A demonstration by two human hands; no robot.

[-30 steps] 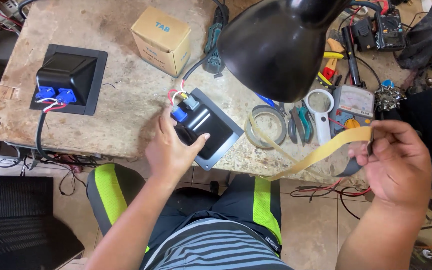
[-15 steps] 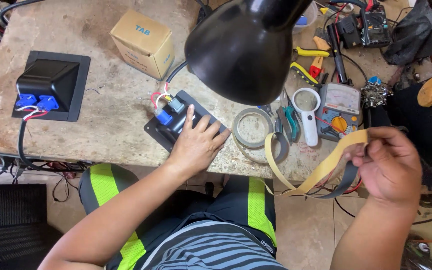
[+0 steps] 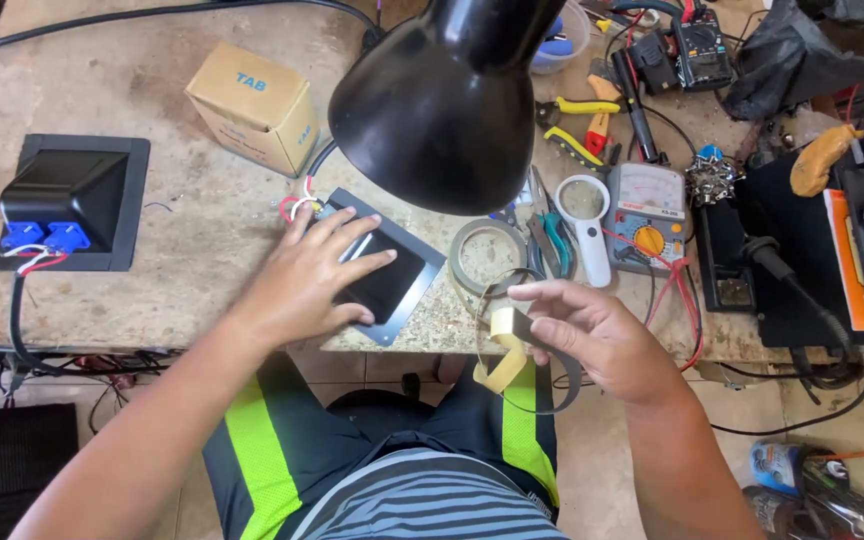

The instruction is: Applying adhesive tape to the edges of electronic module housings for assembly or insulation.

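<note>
Far left: a black panel [image 3: 70, 205] with blue connectors lies on the tabletop [image 3: 182, 270].
Behind: a cardboard box [image 3: 252, 105].
Left hand [image 3: 317, 275]: spread flat, fingers pressing a black plate [image 3: 392, 275] near the tabletop's front edge.
Middle: a black lamp shade [image 3: 442, 105] hangs over a tape roll [image 3: 487, 255].
Right hand [image 3: 592, 335]: pinching a yellowish tape strip [image 3: 505, 350], held off the tabletop's front edge.

The right hand [image 3: 592, 335] has swung its yellow tape strip [image 3: 504, 350] inward, now curled near the black panel [image 3: 377, 268].
</note>
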